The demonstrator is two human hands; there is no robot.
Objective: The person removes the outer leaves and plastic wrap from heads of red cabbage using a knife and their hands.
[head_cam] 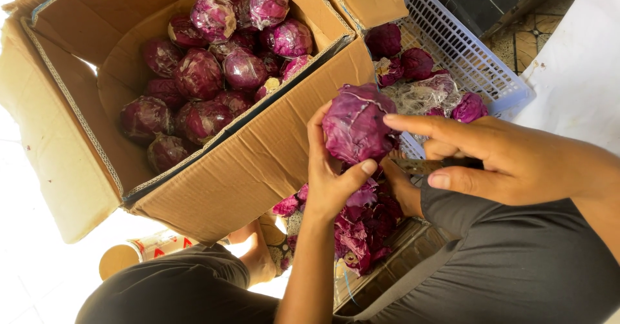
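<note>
My left hand (329,175) cups a red cabbage (355,124) from below, thumb pressed to its lower right side. My right hand (491,156) holds a small knife (420,165) whose blade lies just under the cabbage, and its forefinger stretches over the cabbage's right side. Under both hands lies a heap of trimmed purple leaves (361,227). A large cardboard box (258,162) to the left holds several more red cabbages (213,72).
A pale plastic crate (465,53) at the upper right holds several trimmed cabbages and some white netting. My dark-trousered knees fill the bottom. A bare foot (258,259) and a tape roll (139,252) lie by the box's near corner.
</note>
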